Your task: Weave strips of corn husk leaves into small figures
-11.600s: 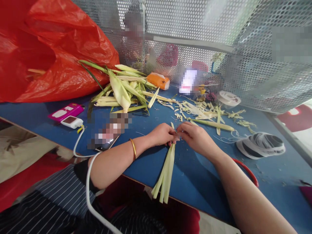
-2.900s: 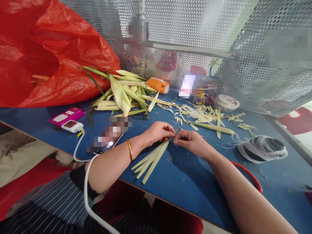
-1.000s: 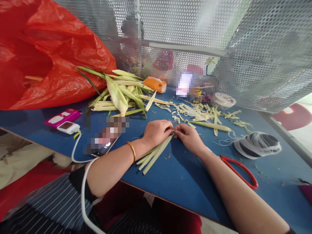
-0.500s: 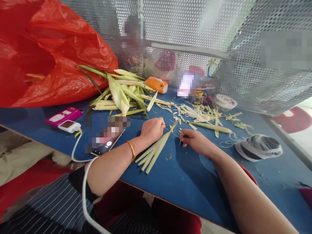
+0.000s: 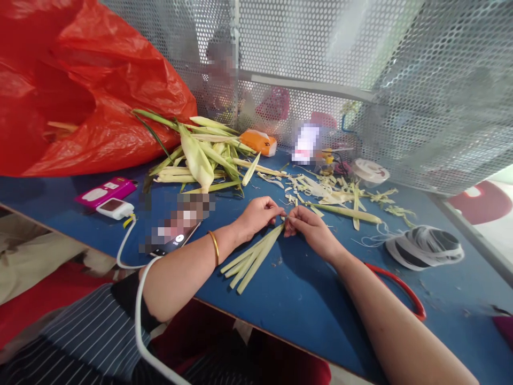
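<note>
My left hand point(image 5: 261, 216) pinches with thumb and forefinger at the gathered tip of a bundle of pale green corn husk strips point(image 5: 256, 259). My right hand point(image 5: 303, 222) is closed at the same tip, its fingers almost touching the left ones. The thin white thread between the fingers is mostly hidden now. The strips fan out on the blue table point(image 5: 304, 299) toward me. A spool of white thread point(image 5: 425, 247) lies to the right, with loose thread trailing off it.
Corn husks point(image 5: 196, 160) are heaped at the back left beside a red plastic bag point(image 5: 120, 96). Husk scraps point(image 5: 320, 187), a tape roll point(image 5: 371, 171) and red-handled scissors point(image 5: 404, 289) lie around. A phone point(image 5: 176, 230) and a white cable point(image 5: 140, 321) are by my left arm.
My hands have come together at the bundle's tip; before, they were apart with thread stretched between them. My right hand moved left and slightly up, and more of the red handle now shows.
</note>
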A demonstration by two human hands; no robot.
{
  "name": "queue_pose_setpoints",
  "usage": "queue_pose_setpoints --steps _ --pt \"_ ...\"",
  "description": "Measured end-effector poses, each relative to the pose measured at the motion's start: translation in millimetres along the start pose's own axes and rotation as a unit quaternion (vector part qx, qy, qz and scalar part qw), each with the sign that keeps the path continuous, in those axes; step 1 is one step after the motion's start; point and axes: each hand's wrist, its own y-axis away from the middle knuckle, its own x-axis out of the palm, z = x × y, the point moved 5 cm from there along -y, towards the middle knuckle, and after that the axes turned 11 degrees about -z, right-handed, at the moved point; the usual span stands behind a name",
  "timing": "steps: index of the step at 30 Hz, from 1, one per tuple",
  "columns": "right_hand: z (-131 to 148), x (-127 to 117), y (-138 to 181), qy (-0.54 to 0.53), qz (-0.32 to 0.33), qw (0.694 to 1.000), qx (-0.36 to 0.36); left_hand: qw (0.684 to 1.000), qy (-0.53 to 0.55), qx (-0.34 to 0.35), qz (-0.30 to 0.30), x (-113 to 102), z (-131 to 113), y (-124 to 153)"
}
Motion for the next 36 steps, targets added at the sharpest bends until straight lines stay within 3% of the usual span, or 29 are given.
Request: queue_pose_setpoints --steps 3,6,9,12,16,20,24,26,29,32,36 --pt "-1.5 -1.2 -1.4 0.013 -0.002 1.000 -0.009 0.996 0.064 -0.021 0.050 6.4 0.4 2.5" --pt "0.6 -1.3 -0.9 0.042 -0.008 0.999 -0.029 0.996 0.026 0.035 0.077 7.7 -2.0 2.3" --pt "2.3 0.2 0.8 0.105 -0.012 0.993 -0.054 0.988 -0.076 0.123 0.063 4.6 -4.5 0.0" --pt "0.8 1.2 1.4 0.130 -0.021 0.989 -0.060 0.976 -0.142 0.159 0.046 1.3 -4.3 -2.5" --pt "-4.9 1.2 0.4 0.043 -0.036 0.998 -0.012 0.975 -0.130 0.180 0.017 -1.7 -7.1 -3.8" --pt "-3.0 6.8 1.2 -0.008 -0.004 1.000 0.005 0.979 -0.079 0.191 0.000 -0.5 -9.9 -2.5" --pt "3.3 4.1 2.3 -0.039 -0.035 0.999 0.004 0.995 0.003 0.096 -0.005 0.9 -5.1 1.1" --pt "6.8 -0.8 3.1 -0.070 -0.069 0.995 0.001 0.997 0.060 -0.002 0.056 7.0 0.0 6.7" --pt "12.8 -6.4 4.9 -0.111 -0.095 0.989 -0.007 0.963 0.131 -0.132 0.198 19.2 2.6 21.1" --pt "20.6 -10.0 6.7 -0.117 -0.104 0.987 -0.023 0.947 0.188 -0.183 0.185 15.7 -0.6 24.0" --pt "31.1 -11.7 9.0 -0.077 -0.108 0.990 -0.049 0.943 0.229 -0.185 0.154 7.8 -7.8 20.6"
